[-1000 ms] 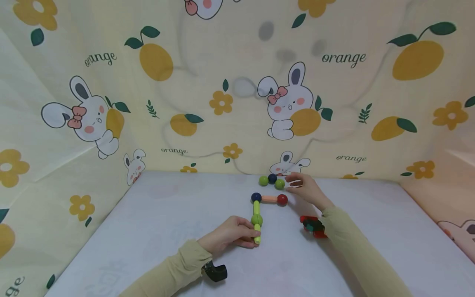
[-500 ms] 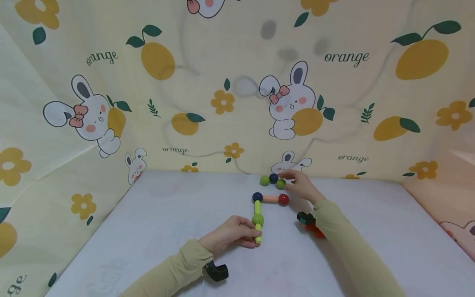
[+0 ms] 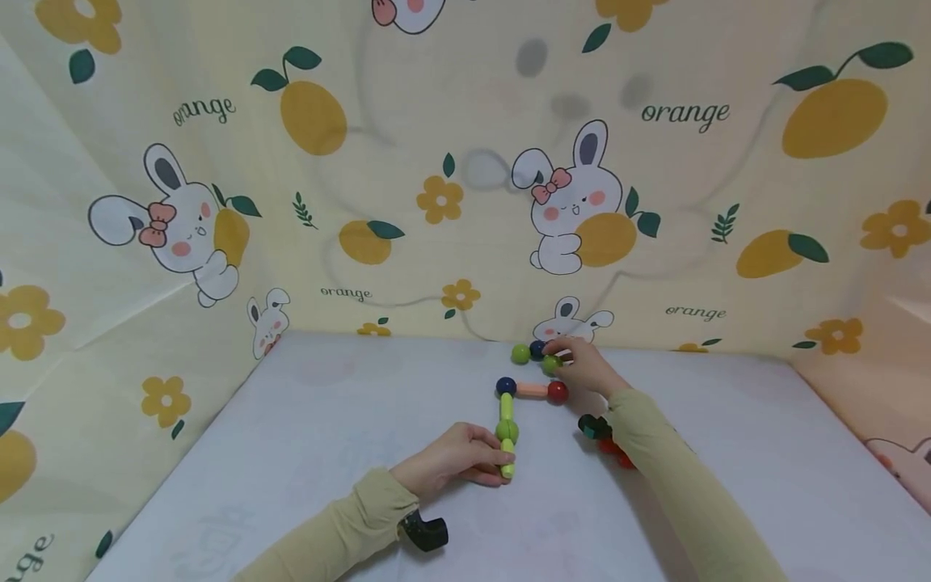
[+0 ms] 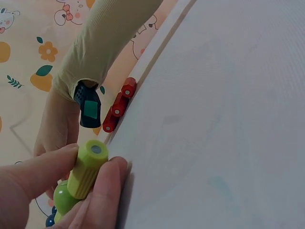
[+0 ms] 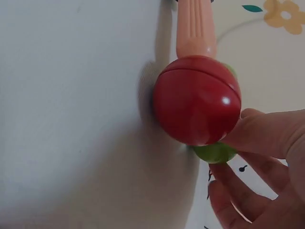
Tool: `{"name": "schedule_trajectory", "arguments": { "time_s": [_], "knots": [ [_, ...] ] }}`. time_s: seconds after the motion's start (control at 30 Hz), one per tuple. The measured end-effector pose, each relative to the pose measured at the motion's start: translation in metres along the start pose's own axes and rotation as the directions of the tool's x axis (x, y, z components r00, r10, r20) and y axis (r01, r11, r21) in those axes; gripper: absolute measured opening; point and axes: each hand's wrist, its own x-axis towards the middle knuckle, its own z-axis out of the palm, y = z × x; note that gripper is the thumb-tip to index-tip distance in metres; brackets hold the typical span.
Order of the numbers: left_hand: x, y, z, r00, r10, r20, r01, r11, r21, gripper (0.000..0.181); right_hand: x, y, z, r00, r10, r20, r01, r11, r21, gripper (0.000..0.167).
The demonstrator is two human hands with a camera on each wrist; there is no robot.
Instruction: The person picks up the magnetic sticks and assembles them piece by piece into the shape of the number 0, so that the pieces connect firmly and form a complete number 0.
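My left hand [image 3: 454,459] pinches the free end of a yellow-green magnetic rod [image 3: 507,461] between thumb and fingers. This rod joins a green ball [image 3: 507,432], then another yellow-green rod [image 3: 506,406] up to a dark blue ball [image 3: 506,387]. From there a pink rod [image 3: 532,390] leads right to a red ball [image 3: 558,393]. Farther back, my right hand [image 3: 585,368] grips a loose green ball [image 3: 550,365] between thumb and fingers. In the right wrist view the red ball [image 5: 197,100] partly hides that green ball [image 5: 215,152].
Beside the held ball lie a second loose green ball [image 3: 520,353] and a loose dark blue ball [image 3: 537,349]. Red rods [image 4: 117,106] lie in a row under my right forearm. A patterned cloth [image 3: 407,178] hangs behind the white table [image 3: 327,404].
My right hand has moved left to the nearer loose green ball and closed its fingers on it. The ball has shifted slightly toward me. My left hand keeps its hold on the rod.
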Motion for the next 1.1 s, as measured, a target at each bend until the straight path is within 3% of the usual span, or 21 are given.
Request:
{"name": "schedule_trajectory", "arguments": {
  "time_s": [0.3, 0.53, 0.87, 1.1],
  "knots": [
    [0.0, 0.0, 0.0, 1.0, 0.003, 0.003, -0.003, 1.0, 0.007, 0.022, -0.004, 0.005, -0.001, 0.999, 0.044, -0.015, -0.044, 0.999, -0.02, 0.035],
    [0.0, 0.001, 0.001, 1.0, 0.005, -0.001, -0.005, 1.0, 0.005, 0.02, -0.007, 0.009, -0.005, 1.0, 0.012, -0.02, -0.013, 0.998, -0.056, 0.034],
    [-0.002, 0.002, 0.0, 1.0, -0.004, -0.023, 0.003, 1.0, -0.01, 0.02, -0.008, 0.014, -0.004, 1.0, -0.01, -0.021, 0.009, 1.0, -0.029, 0.033],
    [-0.003, 0.002, -0.002, 1.0, -0.01, -0.008, 0.01, 1.0, -0.009, 0.021, -0.024, 0.011, -0.011, 0.999, 0.011, -0.05, -0.012, 0.999, -0.037, 0.031]
  ]
}}
